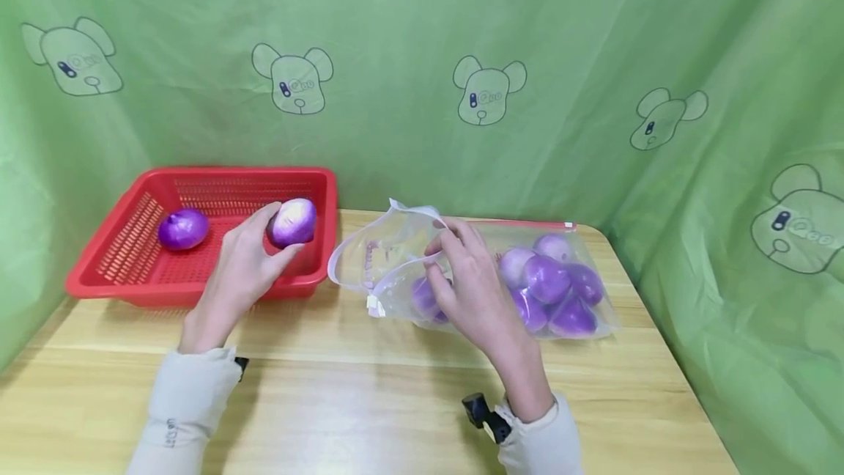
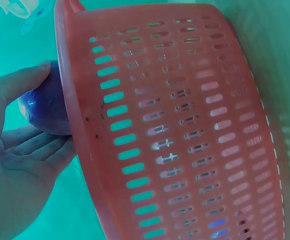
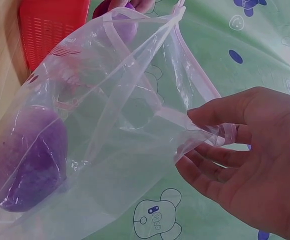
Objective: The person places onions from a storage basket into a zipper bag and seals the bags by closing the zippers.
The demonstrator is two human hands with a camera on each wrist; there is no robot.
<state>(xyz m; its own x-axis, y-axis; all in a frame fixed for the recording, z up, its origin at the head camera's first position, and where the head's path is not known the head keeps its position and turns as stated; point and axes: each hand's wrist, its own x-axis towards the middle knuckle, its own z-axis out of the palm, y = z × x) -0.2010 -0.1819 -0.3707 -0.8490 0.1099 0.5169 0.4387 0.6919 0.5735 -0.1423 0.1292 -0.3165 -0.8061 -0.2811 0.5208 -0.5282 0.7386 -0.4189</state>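
Two onions outside bag: one held, one lying in basket.
Held onion [image 1: 292, 222]: purple-white, gripped by left hand [image 1: 240, 270]; sits just above the near right corner of the red basket [image 1: 119, 270], over its rim.
Left hand grip: fingers and thumb curl round the onion from below and the side; the left wrist view shows the thumb [image 2: 19, 82] on top and the palm cupped under, likely to carry its weight clear of the rim.
Second onion [image 1: 183, 229]: rests on the basket floor, left part, well apart from the held one.
Right hand [image 1: 471, 288]: pinches the upper lip of the clear zip bag [image 1: 580, 240] between thumb and fingers; this seems to keep the mouth open.
Bag contents: several purple onions [image 1: 550, 288], heaped toward the closed end.
Bag position: lies on the wooden table [image 1: 369, 402], just right of the basket, mouth facing it.
Backdrop: green cloth [image 1: 422, 35] with printed bear heads.
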